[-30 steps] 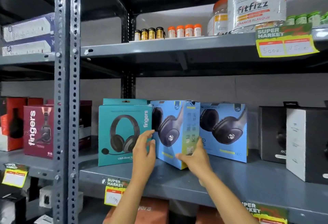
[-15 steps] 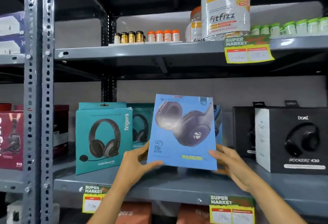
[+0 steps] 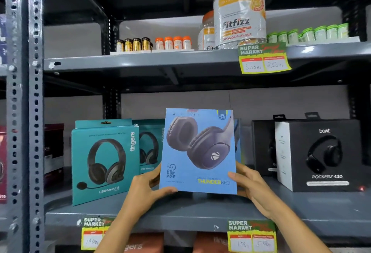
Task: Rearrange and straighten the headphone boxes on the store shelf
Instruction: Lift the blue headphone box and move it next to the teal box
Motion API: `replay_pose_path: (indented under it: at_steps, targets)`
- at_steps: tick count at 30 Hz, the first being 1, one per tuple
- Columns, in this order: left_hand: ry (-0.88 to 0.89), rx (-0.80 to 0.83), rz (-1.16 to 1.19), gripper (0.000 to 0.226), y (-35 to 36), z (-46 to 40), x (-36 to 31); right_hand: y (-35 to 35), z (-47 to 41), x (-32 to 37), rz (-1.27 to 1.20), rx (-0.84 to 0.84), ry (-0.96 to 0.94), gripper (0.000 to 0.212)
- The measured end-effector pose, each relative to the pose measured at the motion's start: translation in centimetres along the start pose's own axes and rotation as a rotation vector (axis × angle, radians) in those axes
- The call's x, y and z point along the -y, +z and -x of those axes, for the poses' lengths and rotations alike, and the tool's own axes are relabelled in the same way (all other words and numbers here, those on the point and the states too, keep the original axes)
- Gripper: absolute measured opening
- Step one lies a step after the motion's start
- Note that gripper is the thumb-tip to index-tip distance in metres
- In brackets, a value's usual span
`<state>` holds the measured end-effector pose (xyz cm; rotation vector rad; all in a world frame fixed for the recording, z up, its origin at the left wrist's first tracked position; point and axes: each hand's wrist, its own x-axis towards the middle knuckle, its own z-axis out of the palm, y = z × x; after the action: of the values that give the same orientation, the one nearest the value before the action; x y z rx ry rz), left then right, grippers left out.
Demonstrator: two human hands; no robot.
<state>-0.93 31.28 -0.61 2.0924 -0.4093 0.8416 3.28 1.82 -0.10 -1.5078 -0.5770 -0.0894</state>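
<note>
Turned from side-on to front-facing, blue headphone box [image 3: 198, 150] stands upright above the shelf [image 3: 180, 218], long axis vertical; left hand [image 3: 144, 190] and right hand [image 3: 249, 184] grip its lower corners.

We see an evenly lit scene, with light falling from above and in front: white glare spots sit on the upper shelf edge [image 3: 140, 61], and its underside lies in deep shadow. The space toward twelve o'clock is nearly black. The upright post [image 3: 24, 112] at nine o'clock bows with wide-angle distortion. Small print on the blue box [image 3: 198, 150] is soft and smeared.
</note>
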Motion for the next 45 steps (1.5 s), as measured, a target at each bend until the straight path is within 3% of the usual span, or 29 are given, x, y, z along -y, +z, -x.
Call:
replay_pose_path:
  at_steps: [5, 9, 14, 23, 26, 28, 30, 31, 33, 35, 37, 40, 43, 45]
  targets:
    - [-0.025, 0.058, 0.111, 0.071, 2.3, -1.4, -1.6, -0.4, 0.0, -0.2, -0.068, -0.061, -0.045, 0.043]
    - [-0.074, 0.093, 0.070, 0.058, 4.5, -2.4, -2.1, -1.9, 0.2, 0.0, 0.084, -0.146, -0.022, 0.041]
    - [-0.124, 0.254, 0.039, 0.037, 5.8, -3.8, -0.5, -1.6, -0.4, -0.8, 0.172, -0.229, -0.001, 0.050]
    - [-0.100, 0.329, 0.092, 0.049, 7.1, -3.2, -0.2, -2.3, 0.7, -1.4, 0.215, -0.385, 0.015, 0.060]
    - [-0.072, 0.250, 0.000, 0.053, 6.6, -2.8, -0.3, -2.1, 0.0, -1.5, 0.219, -0.519, -0.016, 0.059]
    - [-0.020, 0.120, -0.119, 0.060, 5.7, -2.3, -0.4, -1.6, 0.4, -1.3, 0.377, -0.787, -0.040, 0.053]
    - [0.030, -0.128, -0.181, 0.065, 4.0, -1.4, -0.6, -0.3, 1.7, -0.5, 0.530, -1.097, -0.266, 0.053]
    - [0.060, -0.276, -0.198, 0.067, 2.8, -1.0, -0.5, 1.1, 2.5, 0.1, 0.528, -1.158, -0.441, 0.052]
    - [0.086, -0.560, -0.246, 0.067, -0.2, -0.3, 0.5, 5.3, 3.3, 1.5, 0.519, -1.088, -0.716, 0.047]
    - [0.014, -0.776, -0.266, 0.070, -3.1, 0.0, 2.0, 10.3, 2.7, 2.0, 0.409, -0.831, -0.777, 0.043]
    - [-0.123, -0.918, -0.199, 0.075, -5.6, 0.2, 3.5, 14.9, 0.6, 1.5, 0.328, -0.510, -0.657, 0.044]
    - [-0.274, -0.946, -0.111, 0.075, -8.0, 0.5, 5.0, 20.0, -3.8, -0.7, 0.337, -0.179, -0.326, 0.045]
    - [-0.345, -0.859, -0.020, 0.063, -9.1, 0.8, 6.8, 23.4, -7.1, -1.5, 0.279, -0.014, 0.053, 0.054]
    - [-0.401, -0.758, 0.132, 0.059, -9.3, 1.0, 7.7, 24.6, -8.3, -1.3, 0.193, 0.017, 0.178, 0.057]
